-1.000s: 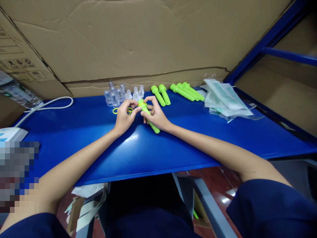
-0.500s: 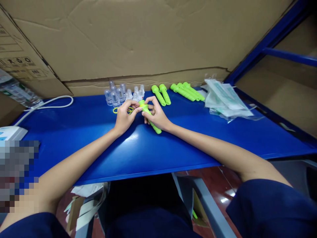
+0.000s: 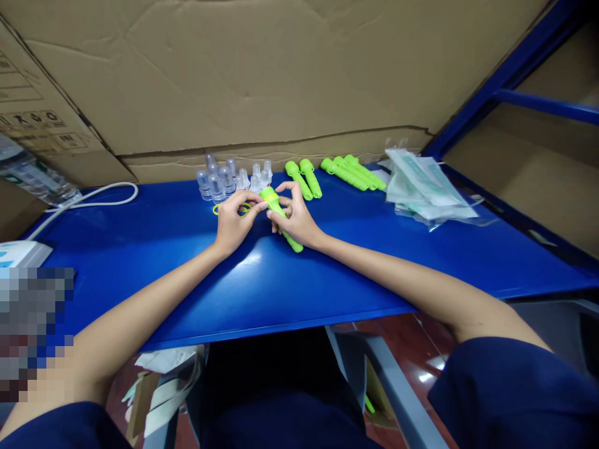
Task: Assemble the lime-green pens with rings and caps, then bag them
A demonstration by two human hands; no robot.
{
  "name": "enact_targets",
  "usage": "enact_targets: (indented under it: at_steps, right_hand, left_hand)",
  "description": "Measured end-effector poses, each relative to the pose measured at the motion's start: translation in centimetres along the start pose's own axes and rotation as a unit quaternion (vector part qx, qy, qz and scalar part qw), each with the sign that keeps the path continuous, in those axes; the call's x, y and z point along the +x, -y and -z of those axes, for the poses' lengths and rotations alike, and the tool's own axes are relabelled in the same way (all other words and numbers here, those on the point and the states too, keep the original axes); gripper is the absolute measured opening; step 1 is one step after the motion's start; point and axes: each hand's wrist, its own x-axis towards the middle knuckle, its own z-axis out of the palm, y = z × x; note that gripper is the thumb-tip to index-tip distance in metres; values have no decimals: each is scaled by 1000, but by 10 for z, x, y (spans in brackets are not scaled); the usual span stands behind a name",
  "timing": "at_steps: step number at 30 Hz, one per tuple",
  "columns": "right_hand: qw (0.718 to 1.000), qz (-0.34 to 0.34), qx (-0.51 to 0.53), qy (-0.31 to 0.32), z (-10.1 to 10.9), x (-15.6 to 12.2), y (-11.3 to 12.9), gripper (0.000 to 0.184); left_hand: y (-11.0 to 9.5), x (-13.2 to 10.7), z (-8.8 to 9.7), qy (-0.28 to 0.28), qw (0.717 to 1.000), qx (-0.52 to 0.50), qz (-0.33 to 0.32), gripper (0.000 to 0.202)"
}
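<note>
A lime-green flashlight-shaped tube (image 3: 292, 241) is held slanted over the blue table, its wide head up and to the left. A yellow band (image 3: 270, 197) circles it just below the head. My left hand (image 3: 233, 226) pinches at this band with thumb and forefinger. Around the body of the tube, my right hand (image 3: 302, 219) is closed, with thumb and fingers near the head. Yellow rings (image 3: 216, 210) lie on the table behind my left hand, which partly hides them. Clear plastic caps (image 3: 216, 187) and smaller white-based clear pieces (image 3: 242, 179) stand behind my hands.
Two more green tubes (image 3: 306, 178) and a further group of green tubes (image 3: 349, 173) lie along the cardboard wall (image 3: 262, 81). Clear plastic bags (image 3: 430, 184) are at the right. A water bottle (image 3: 40, 174), a white cable (image 3: 110, 192) and a white device (image 3: 23, 252) occupy the left.
Both hands keep their hold on the green tube. More of its head and the yellow band shows now beside my left fingertips. The whole view has shifted very slightly.
</note>
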Motion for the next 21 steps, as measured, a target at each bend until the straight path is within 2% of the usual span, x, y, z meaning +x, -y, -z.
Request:
enact_targets:
  at_steps: [6,10,21]
  right_hand:
    - [1000,-12,26,5,0,3,1,53]
    - [998,-33,36,47,1,3,6,47]
    - [996,-50,14,70,1,3,5,54]
  left_hand:
    - [3,1,-1,-10,999,-13,41,29]
    - [7,1,-3,-13,999,-15,33,24]
    - [7,0,-2,-27,999,11,18,15]
